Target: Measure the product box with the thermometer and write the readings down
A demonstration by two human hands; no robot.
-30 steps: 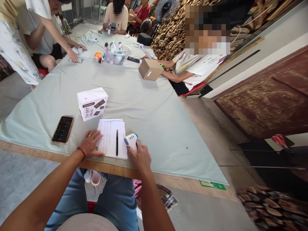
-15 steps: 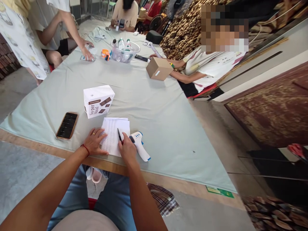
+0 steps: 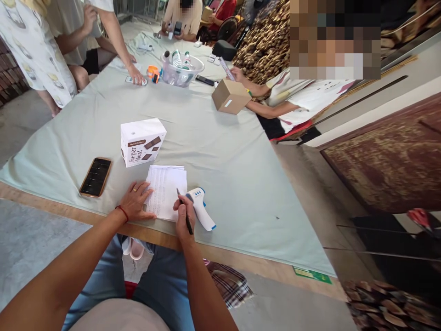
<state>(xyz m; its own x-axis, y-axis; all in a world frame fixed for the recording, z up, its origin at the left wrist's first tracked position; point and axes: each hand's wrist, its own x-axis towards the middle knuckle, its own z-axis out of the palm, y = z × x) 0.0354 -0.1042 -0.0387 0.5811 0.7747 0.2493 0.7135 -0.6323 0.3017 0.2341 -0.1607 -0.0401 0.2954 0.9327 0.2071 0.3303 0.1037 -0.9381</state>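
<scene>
My left hand [image 3: 137, 202] lies with its fingers spread on the left edge of the white paper sheets [image 3: 167, 193], which carry rows of small marks. In my right hand [image 3: 184, 216] is a black pen [image 3: 189, 224], gripped over the right side of the paper with one end pointing up and away. A white and blue infrared thermometer [image 3: 203, 211] lies just right of that hand. Beyond the sheets stands a white "Super Meal" box [image 3: 143, 142]. To the left lies a dark phone [image 3: 96, 177] in a brownish case.
A pale green cloth [image 3: 248, 197] covers the table. Farther back are a clear basin [image 3: 182, 76] with bottles, an orange tape roll [image 3: 152, 73] and a black phone [image 3: 205, 80]. At right, a person handles a cardboard box [image 3: 231, 96]. Other people are around the far end.
My right hand has turned, and the pen has swung from lying over the sheets to slanting across my fingers. My left hand stays on the paper. The person at right has raised a ruler-like strip.
</scene>
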